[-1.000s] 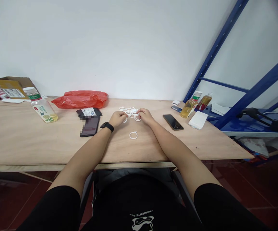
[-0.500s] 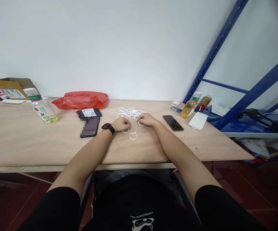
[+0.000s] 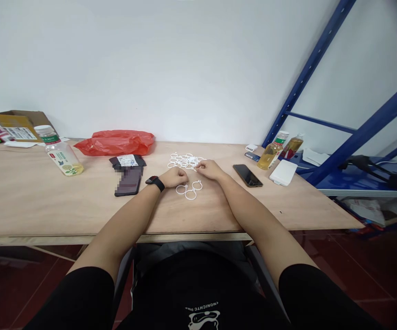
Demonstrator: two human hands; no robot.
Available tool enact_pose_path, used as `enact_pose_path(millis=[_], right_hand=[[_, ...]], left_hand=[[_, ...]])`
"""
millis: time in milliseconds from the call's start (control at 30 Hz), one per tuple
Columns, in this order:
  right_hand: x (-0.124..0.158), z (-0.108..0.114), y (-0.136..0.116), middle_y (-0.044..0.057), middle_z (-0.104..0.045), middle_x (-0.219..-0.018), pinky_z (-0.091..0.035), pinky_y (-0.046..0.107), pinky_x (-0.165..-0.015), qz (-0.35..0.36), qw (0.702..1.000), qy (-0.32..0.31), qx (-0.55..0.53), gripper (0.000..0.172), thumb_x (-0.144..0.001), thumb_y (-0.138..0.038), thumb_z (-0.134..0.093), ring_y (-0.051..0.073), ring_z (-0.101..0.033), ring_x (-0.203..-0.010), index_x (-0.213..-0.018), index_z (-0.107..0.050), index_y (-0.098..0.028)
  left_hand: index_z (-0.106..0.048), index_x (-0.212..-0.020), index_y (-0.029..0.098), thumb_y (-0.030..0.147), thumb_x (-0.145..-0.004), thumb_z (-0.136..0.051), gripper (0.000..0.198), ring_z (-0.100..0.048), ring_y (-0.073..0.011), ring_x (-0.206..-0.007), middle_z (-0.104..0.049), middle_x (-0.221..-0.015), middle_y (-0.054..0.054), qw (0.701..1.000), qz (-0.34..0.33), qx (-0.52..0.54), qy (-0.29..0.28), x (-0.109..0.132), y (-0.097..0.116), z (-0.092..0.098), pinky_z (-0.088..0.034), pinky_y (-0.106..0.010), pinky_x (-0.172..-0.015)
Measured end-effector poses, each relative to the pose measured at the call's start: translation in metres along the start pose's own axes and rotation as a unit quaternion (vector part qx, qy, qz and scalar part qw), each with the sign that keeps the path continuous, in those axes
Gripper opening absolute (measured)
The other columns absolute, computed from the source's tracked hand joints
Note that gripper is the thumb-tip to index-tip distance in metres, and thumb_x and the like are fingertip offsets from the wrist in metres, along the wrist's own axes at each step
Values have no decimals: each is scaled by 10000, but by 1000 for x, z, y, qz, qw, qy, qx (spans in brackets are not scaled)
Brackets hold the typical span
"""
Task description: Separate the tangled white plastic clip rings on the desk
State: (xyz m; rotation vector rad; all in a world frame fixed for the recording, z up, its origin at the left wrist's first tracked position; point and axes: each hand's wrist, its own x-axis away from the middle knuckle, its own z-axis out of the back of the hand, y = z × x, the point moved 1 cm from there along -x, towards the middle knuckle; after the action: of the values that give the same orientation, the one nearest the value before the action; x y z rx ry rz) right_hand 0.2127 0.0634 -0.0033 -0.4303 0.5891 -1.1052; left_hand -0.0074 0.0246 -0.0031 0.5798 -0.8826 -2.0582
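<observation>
Three white open-looking rings [image 3: 191, 199], each with a small clasp-like nub, lie grouped on the wooden table just in front of my hands. My left hand [image 3: 173, 177], with a dark watch on its wrist, rests beside the leftmost of them. Its fingers are curled together, and whatever may be between them is hidden. Farther back is a loose pile of similar white rings [image 3: 183, 161]. At the right edge of this pile, my right hand [image 3: 211, 169] has its thumb and fingers closed, with the fingertips against the rings; I cannot make out what they grip.
A dark phone [image 3: 248, 175], a white case [image 3: 283, 172] and a drink bottle [image 3: 270, 151] are on the right. Leftward are a black pouch [image 3: 127, 161], a red plastic bag [image 3: 117, 142], another bottle [image 3: 61, 156] and a cardboard box [image 3: 21, 121]. A blue metal rack [image 3: 356, 133] stands at the right.
The ring at my right fingers now lies on the table with the other two. My right hand has shifted slightly back to the pile; my left hand has barely moved.
</observation>
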Motion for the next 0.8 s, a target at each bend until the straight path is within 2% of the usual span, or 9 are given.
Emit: enact_pose_path(millis=[100,167,233,333,567,700,800], right_hand=[[-2,-2,3,47,-708,-884,-459,271,-734,44,995,47,81,238,-830,-328,-641,173,-620,-810,-999,-742,-196],[-2,-4,3,71,-710,-1031,-471,296,-822,74,990,44,111,262,-849,-311,-627,200,-632,-932,-1066,-732,-208],[-1,-7,3,68,-693,-1159,-471,314,-888,86,988,30,125,304,-850,-275,-619,220,-627,-1033,-1135,-714,-229],[-2,-10,4,35,-702,-1180,-472,311,-908,80,989,10,123,375,-843,-228,-608,220,-630,-1071,-1209,-683,-254],[-2,-8,3,17,-746,-943,-472,267,-791,46,992,17,118,355,-889,-291,-576,186,-659,-895,-1230,-666,-244],[0,-6,1,43,-741,-983,-460,264,-784,26,989,2,143,363,-878,-309,-591,194,-650,-909,-1224,-668,-225],[-1,-7,1,51,-734,-1022,-450,257,-775,19,987,-15,159,284,-879,-318,-592,192,-639,-921,-1115,-717,-221]], left_hand=[[-736,-772,148,278,-790,-527,247,-654,-170,-759,-741,-803,-45,994,-11,-48,94,-2,-5,4,-512,-265,-739],[-748,-907,150,283,-812,-524,277,-665,-191,-858,-750,-947,-60,981,1,-106,164,-4,-11,8,-515,-296,-831],[-737,-1027,142,294,-826,-530,326,-663,-220,-959,-736,-1068,-87,968,22,-160,194,-5,-17,12,-506,-326,-903],[-732,-1080,144,306,-836,-540,350,-642,-251,-1070,-712,-1148,-108,956,40,-220,188,-6,-24,15,-489,-343,-969],[-693,-1189,147,279,-839,-513,415,-608,-253,-1164,-671,-1253,-102,945,64,-267,177,-7,-28,15,-462,-347,-1036],[-665,-1238,138,272,-844,-496,450,-589,-248,-1201,-652,-1291,-105,944,69,-274,173,-7,-31,16,-445,-339,-1058],[-653,-1261,154,299,-846,-501,465,-587,-256,-1204,-644,-1305,-100,943,75,-279,163,-7,-33,16,-444,-346,-1057]])
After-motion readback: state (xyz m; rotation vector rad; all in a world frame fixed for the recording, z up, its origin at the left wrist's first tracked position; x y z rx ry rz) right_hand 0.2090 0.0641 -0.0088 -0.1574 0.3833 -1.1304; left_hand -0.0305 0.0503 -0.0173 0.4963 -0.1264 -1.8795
